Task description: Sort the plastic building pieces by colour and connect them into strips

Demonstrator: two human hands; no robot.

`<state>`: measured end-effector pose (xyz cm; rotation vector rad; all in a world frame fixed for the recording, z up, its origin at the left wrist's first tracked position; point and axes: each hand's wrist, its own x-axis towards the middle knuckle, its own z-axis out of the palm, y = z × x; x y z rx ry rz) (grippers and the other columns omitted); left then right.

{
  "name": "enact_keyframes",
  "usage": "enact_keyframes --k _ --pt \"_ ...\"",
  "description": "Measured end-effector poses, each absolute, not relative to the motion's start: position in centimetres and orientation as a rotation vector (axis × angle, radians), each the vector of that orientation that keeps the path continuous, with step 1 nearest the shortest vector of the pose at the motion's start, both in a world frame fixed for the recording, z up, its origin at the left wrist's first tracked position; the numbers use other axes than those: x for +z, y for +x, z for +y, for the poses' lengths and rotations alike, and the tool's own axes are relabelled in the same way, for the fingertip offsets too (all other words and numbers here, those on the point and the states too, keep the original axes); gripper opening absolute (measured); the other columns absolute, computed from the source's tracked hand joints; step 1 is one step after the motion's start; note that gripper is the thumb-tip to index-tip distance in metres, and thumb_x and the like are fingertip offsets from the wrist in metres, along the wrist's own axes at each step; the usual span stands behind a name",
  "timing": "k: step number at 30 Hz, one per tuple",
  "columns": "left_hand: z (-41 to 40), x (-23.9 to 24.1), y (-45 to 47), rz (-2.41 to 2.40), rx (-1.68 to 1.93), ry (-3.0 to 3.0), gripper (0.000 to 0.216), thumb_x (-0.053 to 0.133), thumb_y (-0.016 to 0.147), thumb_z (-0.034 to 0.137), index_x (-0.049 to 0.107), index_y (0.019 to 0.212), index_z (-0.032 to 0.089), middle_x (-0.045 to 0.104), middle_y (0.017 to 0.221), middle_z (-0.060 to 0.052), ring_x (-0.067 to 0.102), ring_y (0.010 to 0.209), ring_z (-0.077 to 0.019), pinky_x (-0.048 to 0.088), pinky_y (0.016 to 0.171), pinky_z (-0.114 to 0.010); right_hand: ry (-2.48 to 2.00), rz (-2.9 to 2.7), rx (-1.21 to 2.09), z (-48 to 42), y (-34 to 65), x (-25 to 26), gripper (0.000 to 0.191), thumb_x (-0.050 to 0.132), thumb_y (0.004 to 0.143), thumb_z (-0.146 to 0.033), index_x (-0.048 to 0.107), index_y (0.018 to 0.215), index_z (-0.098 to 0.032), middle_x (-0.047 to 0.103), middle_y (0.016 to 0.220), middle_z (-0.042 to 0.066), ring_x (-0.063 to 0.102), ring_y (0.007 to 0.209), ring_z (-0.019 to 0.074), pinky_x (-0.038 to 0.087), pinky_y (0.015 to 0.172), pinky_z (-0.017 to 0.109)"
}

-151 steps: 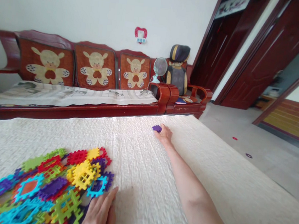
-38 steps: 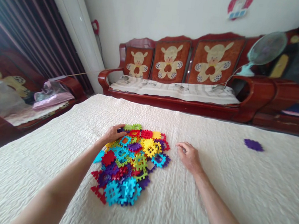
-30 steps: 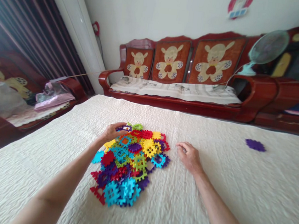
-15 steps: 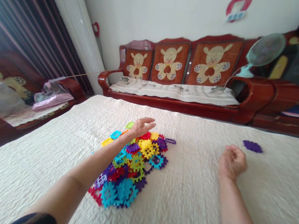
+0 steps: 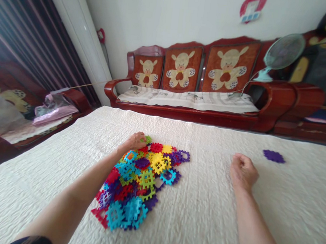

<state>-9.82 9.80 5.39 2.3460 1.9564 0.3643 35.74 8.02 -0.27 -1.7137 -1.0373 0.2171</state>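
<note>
Tiles [image 5: 147, 178] — red, yellow, green, blue and purple, with toothed edges — lie in a loose heap on the white cover [image 5: 197, 211], left of the middle in the head view. At the heap's far left edge is the left hand [image 5: 136, 140], its fingers bent down by a green tile [image 5: 148, 139]; whether they are clamped on it or just beside it, I cannot tell. A purple frame [image 5: 188, 155] sticks out at the heap's right edge. Well apart from the heap, the right hand [image 5: 244, 172] is over the cover, fingers curled together in a loose fist — its inside is hidden. Beyond it, to the right, 1 purple tile [image 5: 274, 156] lies flat.

Behind the cover stands a sofa [image 5: 164, 111] with 3 cushions [image 5: 181, 67]. A fan [image 5: 285, 52] stands at its right arm. Farther left hangs a dark curtain [image 5: 39, 19].
</note>
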Motion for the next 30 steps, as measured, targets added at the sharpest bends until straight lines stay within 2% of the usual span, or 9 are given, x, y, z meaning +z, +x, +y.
enact_keyframes --k 5,8,11,16,22,26,30 --pt "8.8 6.8 -11.1 2.002 0.245 2.387 0.016 0.057 0.076 0.02 0.071 0.069 0.02 0.072 0.086 -0.006 0.068 0.089 -0.0196 0.054 0.091 -0.032 -1.718 -1.046 0.21 8.3 35.6 -0.4 0.03 0.05 0.073 -0.037 0.07 0.087 -0.02 0.071 0.082 0.009 0.061 0.079 0.0249 0.048 0.083 0.039" --pt "8.4 7.2 -10.3 2.001 0.244 2.434 0.021 0.053 0.082 0.023 0.074 0.078 0.02 0.072 0.104 -0.009 0.066 0.103 -0.022 0.049 0.1 -0.035 -1.722 -1.034 0.213 8.4 35.4 -0.5 0.027 0.052 0.073 -0.034 0.07 0.086 -0.02 0.07 0.081 0.007 0.06 0.078 0.024 0.047 0.082 0.038" --pt "8.6 6.9 -8.7 1.985 0.201 2.458 0.019 0.059 0.08 0.028 0.076 0.086 0.023 0.071 0.117 -0.008 0.063 0.112 -0.0238 0.046 0.104 -0.035 -1.737 -1.04 0.225 8.3 35.4 -0.5 0.026 0.052 0.074 -0.033 0.071 0.087 -0.02 0.07 0.081 0.007 0.06 0.078 0.0231 0.046 0.082 0.037" --pt "9.2 6.7 -6.9 2.068 0.101 2.383 0.018 0.065 0.073 0.026 0.077 0.086 0.022 0.074 0.1 -0.009 0.066 0.102 -0.0241 0.05 0.094 -0.032 -1.731 -1.052 0.214 8.4 35.5 -0.7 0.027 0.051 0.075 -0.035 0.071 0.087 -0.02 0.07 0.08 0.006 0.06 0.076 0.0221 0.046 0.079 0.034" --pt "9.3 7.4 -5.9 2.197 0.08 2.28 0.022 0.067 0.068 0.027 0.076 0.086 0.019 0.074 0.089 -0.009 0.068 0.094 -0.0227 0.052 0.085 -0.028 -1.688 -1.05 0.149 8.6 35.5 -1.0 0.03 0.049 0.072 -0.037 0.072 0.084 -0.02 0.071 0.077 0.006 0.06 0.073 0.0218 0.045 0.073 0.032" --pt "9.0 9.1 -5.6 2.309 0.118 2.231 0.026 0.061 0.073 0.026 0.075 0.092 0.015 0.074 0.096 -0.013 0.068 0.092 -0.0254 0.054 0.08 -0.03 -1.662 -1.054 0.141 8.5 35.2 -0.9 0.03 0.049 0.071 -0.037 0.072 0.082 -0.021 0.072 0.075 0.006 0.06 0.071 0.0216 0.045 0.07 0.032" --pt "8.6 11.3 -4.3 2.359 0.195 2.259 0.029 0.056 0.076 0.023 0.074 0.097 0.011 0.07 0.11 -0.019 0.066 0.104 -0.0315 0.053 0.086 -0.036 -1.672 -1.048 0.159 8.5 35.1 -0.9 0.033 0.048 0.072 -0.039 0.073 0.085 -0.02 0.073 0.077 0.007 0.06 0.071 0.0217 0.046 0.07 0.032"
